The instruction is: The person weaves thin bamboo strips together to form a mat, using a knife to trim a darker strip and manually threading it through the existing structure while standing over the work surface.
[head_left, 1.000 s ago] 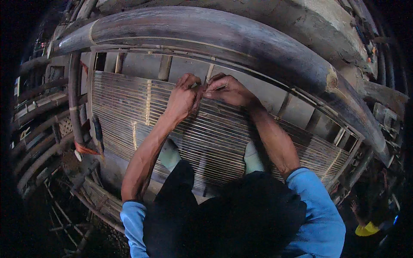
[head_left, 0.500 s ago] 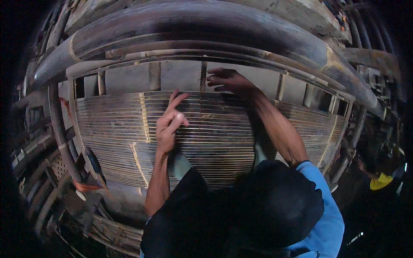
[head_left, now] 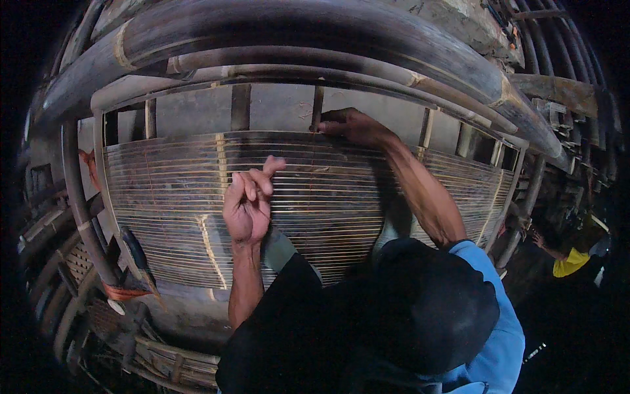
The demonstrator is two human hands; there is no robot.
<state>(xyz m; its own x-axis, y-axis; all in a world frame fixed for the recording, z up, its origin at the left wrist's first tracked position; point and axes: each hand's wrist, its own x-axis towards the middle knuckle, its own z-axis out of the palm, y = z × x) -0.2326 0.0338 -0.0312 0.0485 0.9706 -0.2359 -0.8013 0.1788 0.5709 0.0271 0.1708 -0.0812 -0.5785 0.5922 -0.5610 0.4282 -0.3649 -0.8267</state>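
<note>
A panel of thin, parallel bamboo strips (head_left: 328,217) spans a wooden frame (head_left: 518,197) in front of me. My right hand (head_left: 354,126) is at the panel's top edge, fingers pinched together beside a dark upright slat (head_left: 318,105); whatever is between them is too small to make out. Over the left-middle strips is my left hand (head_left: 248,203), its palm partly turned up. Most of its fingers curl in and one points right; anything inside is hidden. A thin reddish thread (head_left: 312,157) runs down across the strips below my right hand.
Thick bamboo poles (head_left: 315,33) cross beyond the frame. A dark-handled tool (head_left: 134,249) hangs at the frame's left side, above an orange binding (head_left: 125,292). Bamboo pieces (head_left: 177,354) lie at lower left. Far right, a person in yellow (head_left: 571,262) is partly visible.
My right hand has lowered slightly onto the top strip, and its spread fingers have closed into a pinch. The left hand has shifted down and left, turning its palm up and curling its fingers.
</note>
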